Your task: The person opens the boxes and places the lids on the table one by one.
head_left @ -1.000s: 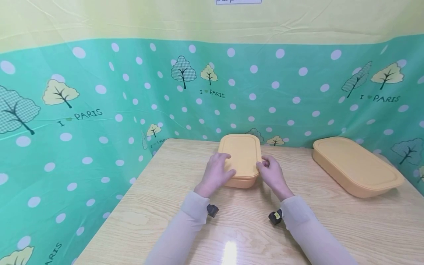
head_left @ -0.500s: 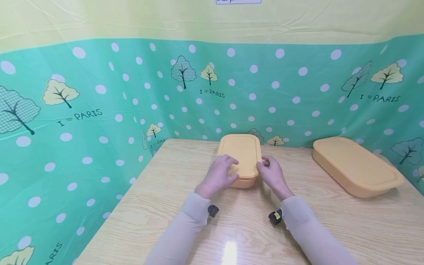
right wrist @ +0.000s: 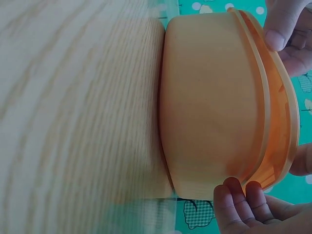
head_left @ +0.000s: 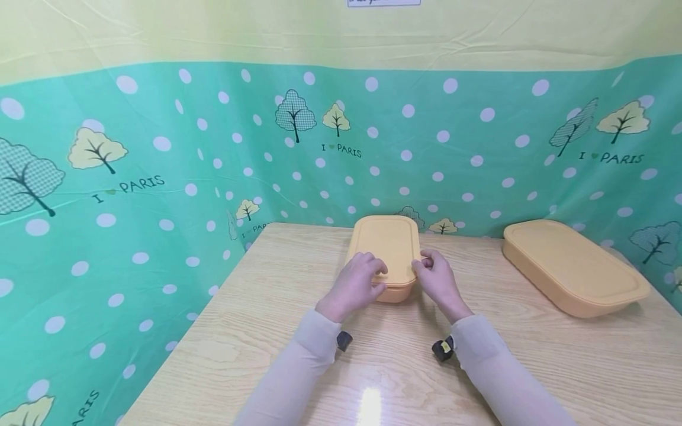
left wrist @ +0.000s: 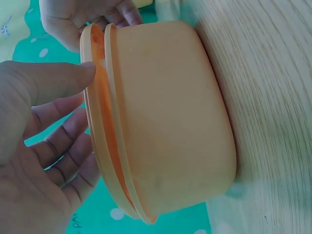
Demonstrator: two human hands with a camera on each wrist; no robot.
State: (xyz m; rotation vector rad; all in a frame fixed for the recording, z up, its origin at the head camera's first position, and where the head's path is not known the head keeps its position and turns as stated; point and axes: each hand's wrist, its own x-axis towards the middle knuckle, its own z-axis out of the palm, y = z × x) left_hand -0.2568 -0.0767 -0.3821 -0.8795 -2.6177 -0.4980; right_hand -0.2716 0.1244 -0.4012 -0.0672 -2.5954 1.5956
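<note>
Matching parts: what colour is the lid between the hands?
Plain light orange; the lid shows best in the head view.

Larger box (head_left: pixel 575 266) right; dotted curtain (head_left: pixel 458 136) behind; perhaps paper label (head_left: pixel 383 2) above.

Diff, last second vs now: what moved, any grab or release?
The left hand slid toward the wearer and rightward, from the lid's left side to its near end. No clear grab or release shows in the head view.

Unchanged: the right hand holds the lid's right edge, the lid sits slightly raised at its near end, and the smaller box and larger box stay put.
</note>
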